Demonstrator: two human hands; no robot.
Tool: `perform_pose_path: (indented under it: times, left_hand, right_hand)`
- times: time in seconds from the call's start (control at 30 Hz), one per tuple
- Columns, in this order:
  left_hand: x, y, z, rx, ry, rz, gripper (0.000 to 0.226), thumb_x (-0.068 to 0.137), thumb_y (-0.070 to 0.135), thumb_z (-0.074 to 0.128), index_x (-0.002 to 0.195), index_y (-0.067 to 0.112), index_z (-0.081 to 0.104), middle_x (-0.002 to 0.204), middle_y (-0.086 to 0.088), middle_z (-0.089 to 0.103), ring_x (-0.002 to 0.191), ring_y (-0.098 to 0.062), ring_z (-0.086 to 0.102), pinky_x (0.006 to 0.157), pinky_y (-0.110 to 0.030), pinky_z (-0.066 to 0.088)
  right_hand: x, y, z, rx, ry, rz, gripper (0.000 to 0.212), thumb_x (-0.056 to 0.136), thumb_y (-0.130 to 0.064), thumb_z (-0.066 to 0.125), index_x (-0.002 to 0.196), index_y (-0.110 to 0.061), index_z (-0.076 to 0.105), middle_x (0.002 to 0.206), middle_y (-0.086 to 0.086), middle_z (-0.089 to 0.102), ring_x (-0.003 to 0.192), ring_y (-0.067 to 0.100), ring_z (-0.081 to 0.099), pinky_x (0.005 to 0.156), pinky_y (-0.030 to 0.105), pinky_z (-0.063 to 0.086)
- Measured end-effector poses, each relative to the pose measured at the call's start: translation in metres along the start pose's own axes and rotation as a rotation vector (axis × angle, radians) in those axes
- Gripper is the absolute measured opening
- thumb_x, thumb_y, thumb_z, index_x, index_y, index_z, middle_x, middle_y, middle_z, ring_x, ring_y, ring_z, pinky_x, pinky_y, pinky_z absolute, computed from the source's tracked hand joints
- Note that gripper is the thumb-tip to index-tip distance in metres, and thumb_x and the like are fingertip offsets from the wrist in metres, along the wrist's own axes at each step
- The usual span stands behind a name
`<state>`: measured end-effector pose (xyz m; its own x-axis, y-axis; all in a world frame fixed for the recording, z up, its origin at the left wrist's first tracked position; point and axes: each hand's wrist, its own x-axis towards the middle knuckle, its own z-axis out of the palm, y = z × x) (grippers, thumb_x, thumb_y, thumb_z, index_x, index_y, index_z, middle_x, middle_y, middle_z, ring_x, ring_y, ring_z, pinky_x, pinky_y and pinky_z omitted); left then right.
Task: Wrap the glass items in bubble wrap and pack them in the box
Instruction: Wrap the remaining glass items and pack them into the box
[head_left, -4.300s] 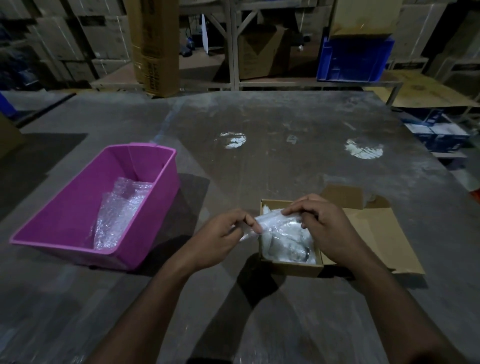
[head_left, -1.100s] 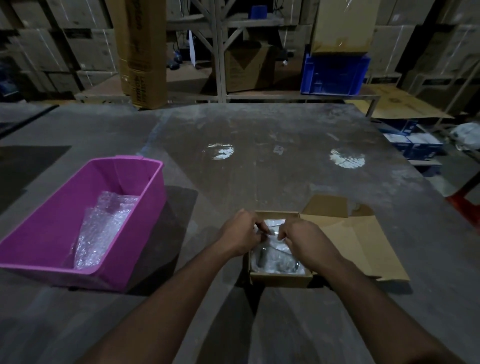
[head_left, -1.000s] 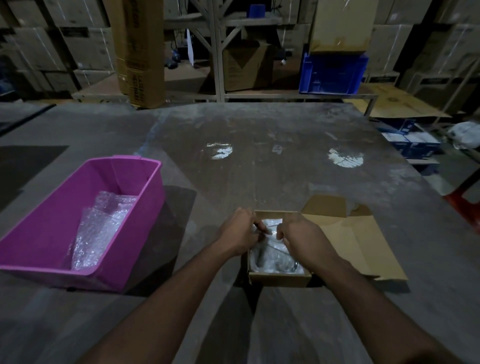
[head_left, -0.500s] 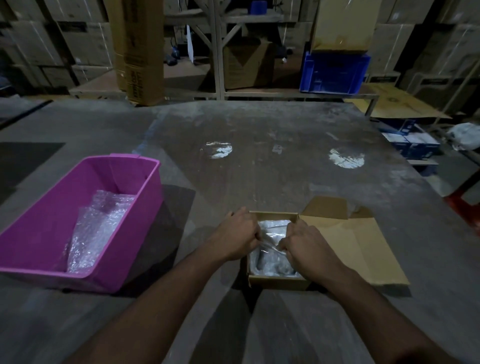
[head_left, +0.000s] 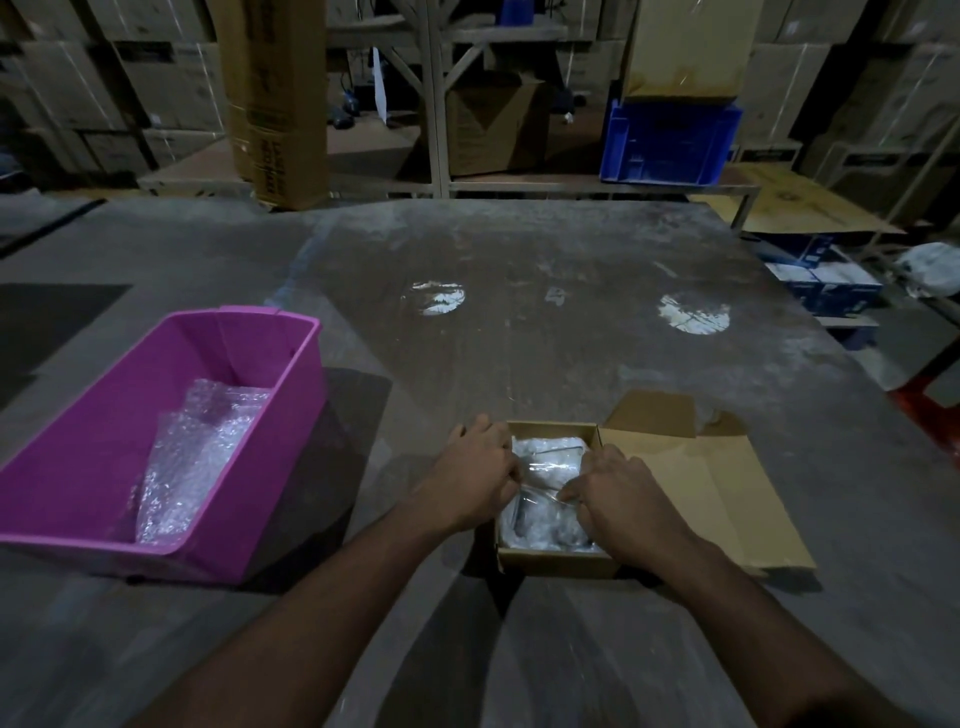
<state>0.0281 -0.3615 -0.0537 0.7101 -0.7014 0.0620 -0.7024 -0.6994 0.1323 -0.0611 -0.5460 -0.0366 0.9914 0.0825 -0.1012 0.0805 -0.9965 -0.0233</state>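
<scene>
Head view: two hands, left hand and right hand, grip one wrapped bundle in one box

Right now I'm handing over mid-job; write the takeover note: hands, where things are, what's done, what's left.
Left hand: at the left edge of the small open brown cardboard box, fingers curled on the wrapped bundle.
Right hand: over the box's right side, pinching the same clear bubble-wrapped bundle.
Things: the bundle sits inside the box; the box flaps lie open to the right. Loose bubble wrap sheets lie in the pink plastic bin on the left.
Done: wrapped bundle is in the box.
Left: finish tucking it in, close the flaps. No unwrapped glass is visible.
</scene>
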Motion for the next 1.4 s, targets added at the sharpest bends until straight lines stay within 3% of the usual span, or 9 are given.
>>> perform_pose_path:
  times: [0.17, 0.33, 0.43, 0.7, 0.87, 1.0, 1.2, 1.33, 1.4]
  left_hand:
    - [-0.005, -0.005, 0.000, -0.081, 0.057, -0.039, 0.022, 0.093, 0.038, 0.061, 0.110, 0.033, 0.074, 0.117, 0.007, 0.055, 0.113, -0.013, 0.041, 0.101, -0.039, 0.042]
    - [-0.002, -0.005, 0.000, -0.084, 0.026, -0.049, 0.024, 0.094, 0.038, 0.058, 0.111, 0.034, 0.075, 0.120, 0.007, 0.053, 0.116, -0.013, 0.039, 0.103, -0.038, 0.039]
    - [-0.004, -0.005, -0.004, -0.207, 0.076, -0.090, 0.020, 0.092, 0.032, 0.063, 0.106, 0.032, 0.077, 0.111, 0.008, 0.056, 0.111, -0.012, 0.043, 0.096, -0.032, 0.042]
    - [-0.034, -0.012, -0.029, -0.463, 0.361, -0.324, 0.009, 0.093, 0.027, 0.068, 0.098, 0.027, 0.075, 0.096, 0.009, 0.065, 0.097, -0.011, 0.056, 0.083, -0.032, 0.048]
    - [-0.080, -0.020, -0.053, -0.524, 0.507, -0.479, 0.008, 0.092, 0.029, 0.071, 0.098, 0.026, 0.075, 0.093, 0.012, 0.068, 0.083, -0.003, 0.064, 0.077, -0.035, 0.056]
    - [-0.132, -0.034, -0.070, -0.507, 0.648, -0.629, 0.008, 0.093, 0.032, 0.070, 0.099, 0.031, 0.075, 0.095, 0.016, 0.071, 0.086, 0.000, 0.066, 0.078, -0.034, 0.058]
    - [-0.208, -0.077, -0.084, -0.451, 0.810, -0.807, 0.006, 0.093, 0.024, 0.072, 0.095, 0.027, 0.077, 0.086, 0.016, 0.072, 0.078, -0.001, 0.066, 0.071, -0.028, 0.056]
    - [-0.240, -0.119, -0.083, -0.437, 0.822, -0.897, 0.006, 0.092, 0.022, 0.073, 0.094, 0.025, 0.077, 0.082, 0.015, 0.072, 0.074, -0.001, 0.066, 0.069, -0.034, 0.059]
    - [-0.249, -0.139, -0.084, -0.390, 0.791, -0.902, 0.006, 0.091, 0.021, 0.074, 0.095, 0.023, 0.077, 0.086, 0.013, 0.073, 0.076, -0.001, 0.067, 0.073, -0.035, 0.059]
  right_hand:
    - [-0.008, 0.003, -0.005, 0.057, 0.112, 0.031, 0.030, 0.099, -0.027, 0.051, 0.119, -0.037, 0.071, 0.117, -0.003, 0.064, 0.110, 0.016, 0.046, 0.080, 0.031, 0.032]
    - [-0.008, 0.000, -0.005, 0.052, 0.087, 0.010, 0.031, 0.100, -0.028, 0.050, 0.121, -0.037, 0.070, 0.122, -0.002, 0.062, 0.113, 0.017, 0.046, 0.089, 0.034, 0.039]
    - [-0.007, 0.002, -0.005, 0.091, 0.130, 0.018, 0.031, 0.097, -0.026, 0.052, 0.119, -0.038, 0.071, 0.117, -0.003, 0.062, 0.110, 0.016, 0.046, 0.089, 0.033, 0.042]
    - [-0.002, -0.017, -0.020, 0.565, 0.305, -0.102, 0.020, 0.094, -0.021, 0.064, 0.101, -0.034, 0.077, 0.093, -0.016, 0.064, 0.102, 0.010, 0.048, 0.089, 0.030, 0.043]
    - [0.013, -0.056, -0.030, 0.792, 0.273, -0.196, 0.017, 0.095, -0.022, 0.064, 0.097, -0.035, 0.076, 0.088, -0.017, 0.060, 0.095, -0.003, 0.049, 0.081, 0.009, 0.034]
    - [0.028, -0.097, -0.041, 0.914, 0.225, -0.340, 0.018, 0.094, -0.019, 0.065, 0.096, -0.032, 0.076, 0.083, -0.016, 0.059, 0.091, -0.002, 0.052, 0.076, 0.019, 0.038]
    - [0.046, -0.165, -0.056, 0.934, 0.211, -0.496, 0.018, 0.094, -0.018, 0.066, 0.094, -0.033, 0.076, 0.085, -0.014, 0.060, 0.091, 0.002, 0.053, 0.076, 0.013, 0.038]
    - [0.067, -0.209, -0.067, 0.875, 0.241, -0.517, 0.015, 0.095, -0.019, 0.065, 0.097, -0.028, 0.077, 0.086, -0.016, 0.061, 0.086, 0.005, 0.059, 0.077, 0.026, 0.049]
    - [0.077, -0.235, -0.073, 0.842, 0.258, -0.501, 0.016, 0.095, -0.017, 0.064, 0.100, -0.025, 0.077, 0.091, -0.015, 0.063, 0.085, 0.002, 0.061, 0.078, 0.024, 0.051]
